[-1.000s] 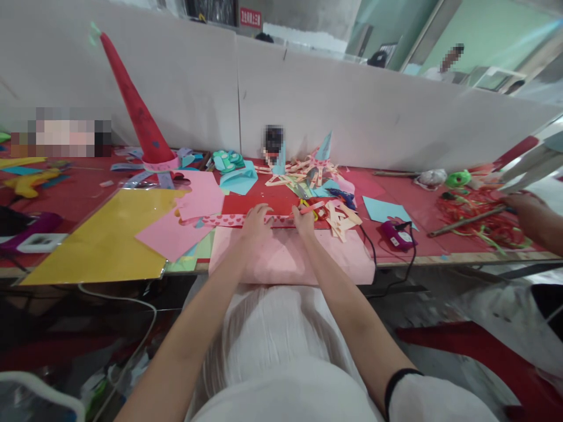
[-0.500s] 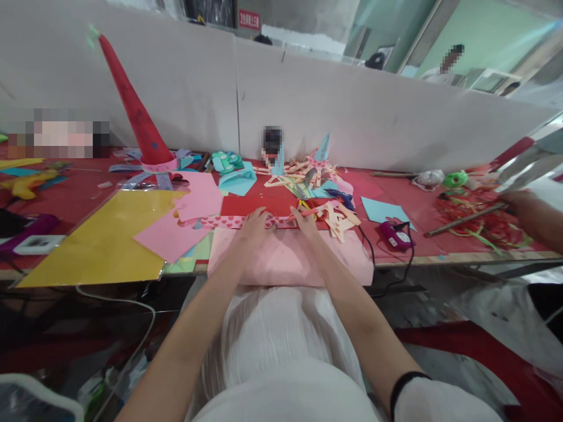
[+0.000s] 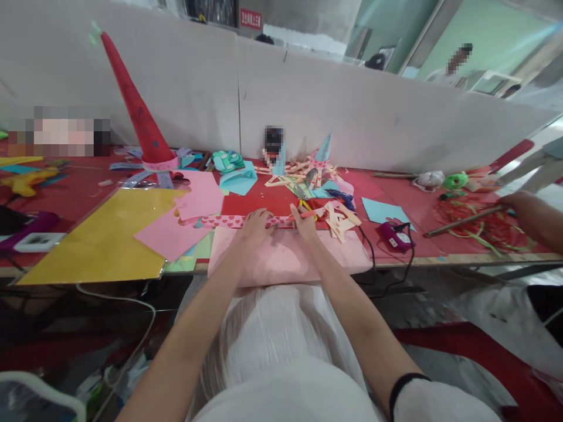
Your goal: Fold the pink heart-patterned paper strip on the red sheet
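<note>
A strip of pink paper printed with red hearts (image 3: 224,221) lies crosswise along the near edge of a red sheet (image 3: 264,205). My left hand (image 3: 257,227) rests on this strip, fingers stretched out and pressing down. Just right of it, my right hand (image 3: 304,225) is closed round a slim orange stick-like thing (image 3: 310,214) at the strip's right part; its exact kind is unclear. Under my wrists, a pale pink sheet (image 3: 281,258) hangs slightly over the table edge. Yellow-handled scissors (image 3: 303,204) appear partly behind my right hand.
Pale cut strips (image 3: 341,221) lie beside my right hand. A purple power socket (image 3: 394,235) with a black cord sits farther right. Yellow (image 3: 109,240) and pink sheets (image 3: 171,234) cover the left. A tall red cone (image 3: 136,111) stands behind. Another person's hand (image 3: 534,220) holds a stick.
My right hand's fingers have drawn together, and the orange stick-like thing now shows across them. My left hand stays on the heart strip. The view has shifted very slightly.
</note>
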The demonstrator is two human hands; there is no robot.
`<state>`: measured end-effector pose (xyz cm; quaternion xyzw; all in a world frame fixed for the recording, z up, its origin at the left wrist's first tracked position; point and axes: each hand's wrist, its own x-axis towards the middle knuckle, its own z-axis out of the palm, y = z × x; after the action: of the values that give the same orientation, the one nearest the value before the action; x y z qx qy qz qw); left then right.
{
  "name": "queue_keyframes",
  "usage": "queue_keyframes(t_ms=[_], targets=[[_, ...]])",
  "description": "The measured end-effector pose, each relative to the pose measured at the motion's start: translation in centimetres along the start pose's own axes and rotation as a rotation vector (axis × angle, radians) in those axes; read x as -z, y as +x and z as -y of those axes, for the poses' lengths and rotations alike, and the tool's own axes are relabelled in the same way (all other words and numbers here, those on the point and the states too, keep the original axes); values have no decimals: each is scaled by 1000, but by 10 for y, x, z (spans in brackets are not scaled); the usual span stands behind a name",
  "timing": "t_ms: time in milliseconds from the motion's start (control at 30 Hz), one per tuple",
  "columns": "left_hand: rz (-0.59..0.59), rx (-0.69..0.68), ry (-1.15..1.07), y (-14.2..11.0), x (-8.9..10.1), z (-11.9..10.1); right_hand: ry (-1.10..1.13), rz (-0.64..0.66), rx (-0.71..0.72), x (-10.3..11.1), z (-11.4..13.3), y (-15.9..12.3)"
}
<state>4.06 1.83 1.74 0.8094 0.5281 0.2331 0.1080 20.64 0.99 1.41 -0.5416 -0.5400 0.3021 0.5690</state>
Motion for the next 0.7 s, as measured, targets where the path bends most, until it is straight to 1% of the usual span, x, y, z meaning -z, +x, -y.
queue_keyframes(t_ms=[300,400,567,700], targets=[[1,-25,-9,2,-1,3,-116,-1,19,2,-1,2],[2,-26,-21,3,-2,4,-116,26,-4,2,-2,2],[5,-30,-19,3,-2,5,-207,-27,-27,1,-2,4],[-3,-26,-16,2,-3,5,-213,-17,-53,1,0,3]])
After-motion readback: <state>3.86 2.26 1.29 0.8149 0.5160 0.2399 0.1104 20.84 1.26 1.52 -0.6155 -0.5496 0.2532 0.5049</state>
